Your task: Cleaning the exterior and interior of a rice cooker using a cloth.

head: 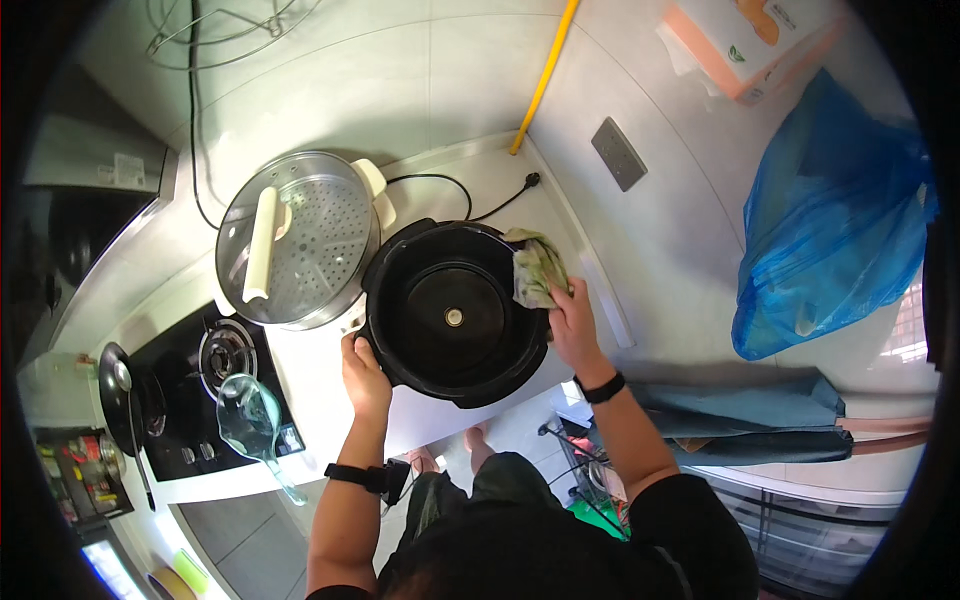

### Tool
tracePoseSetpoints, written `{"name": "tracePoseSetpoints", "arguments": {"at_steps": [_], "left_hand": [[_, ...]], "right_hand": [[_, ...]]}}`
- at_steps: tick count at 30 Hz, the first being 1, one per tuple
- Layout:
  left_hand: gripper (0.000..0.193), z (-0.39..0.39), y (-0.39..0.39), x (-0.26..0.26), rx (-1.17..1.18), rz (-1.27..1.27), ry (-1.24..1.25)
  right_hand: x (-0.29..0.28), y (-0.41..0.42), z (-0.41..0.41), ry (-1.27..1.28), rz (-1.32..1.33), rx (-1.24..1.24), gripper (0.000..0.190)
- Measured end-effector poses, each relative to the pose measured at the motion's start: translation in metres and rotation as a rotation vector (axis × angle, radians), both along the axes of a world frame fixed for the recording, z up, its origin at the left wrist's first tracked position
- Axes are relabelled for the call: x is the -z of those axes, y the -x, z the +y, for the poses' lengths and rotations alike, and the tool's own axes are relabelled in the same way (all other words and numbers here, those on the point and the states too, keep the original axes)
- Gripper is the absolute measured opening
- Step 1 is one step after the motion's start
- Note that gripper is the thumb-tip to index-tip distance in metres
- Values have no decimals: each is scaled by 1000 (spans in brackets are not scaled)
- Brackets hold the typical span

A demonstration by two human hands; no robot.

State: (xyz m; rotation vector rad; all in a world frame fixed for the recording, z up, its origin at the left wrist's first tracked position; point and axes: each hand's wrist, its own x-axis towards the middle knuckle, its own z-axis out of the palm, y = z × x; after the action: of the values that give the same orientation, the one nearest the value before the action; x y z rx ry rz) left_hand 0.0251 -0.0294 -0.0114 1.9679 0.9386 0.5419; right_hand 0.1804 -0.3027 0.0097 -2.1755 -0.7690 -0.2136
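A black electric pressure cooker base [454,375], with no lid or inner pot, stands at the counter's front edge. Its round heating plate and metal centre button face up. My left hand [367,379] grips the side handle at its left. In my right hand [574,322] is a crumpled greenish cloth [536,274], which lies over the cooker's right rim; some of those fingers are hidden behind the cloth and rim. Close behind on the left, a steamer pot [315,240] with a glass lid and cream handles nearly touches the cooker.
A power cord [461,187] with a plug lies behind the cooker. On the left are a gas hob [217,420], a transparent ladle-shaped vessel [251,416] and a black pan [112,390]. A blue plastic bag [825,232] hangs at right, near a wall socket [619,154]. A yellow pipe [545,75] rises at the corner.
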Motion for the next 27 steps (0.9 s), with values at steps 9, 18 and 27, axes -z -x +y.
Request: {"name": "tracePoseSetpoints", "arguments": {"at_steps": [9,18,27], "left_hand": [[32,-1,-1,-5,38,5,43],[31,2,2,-8,44,112,40],[28,6,7,-15,42,145,98]], "right_hand": [[-61,34,-25,63,476,135,31],[-106,-10,144,577,41,-691,20],[-66,-21,172,621,-498,-586,26]]}}
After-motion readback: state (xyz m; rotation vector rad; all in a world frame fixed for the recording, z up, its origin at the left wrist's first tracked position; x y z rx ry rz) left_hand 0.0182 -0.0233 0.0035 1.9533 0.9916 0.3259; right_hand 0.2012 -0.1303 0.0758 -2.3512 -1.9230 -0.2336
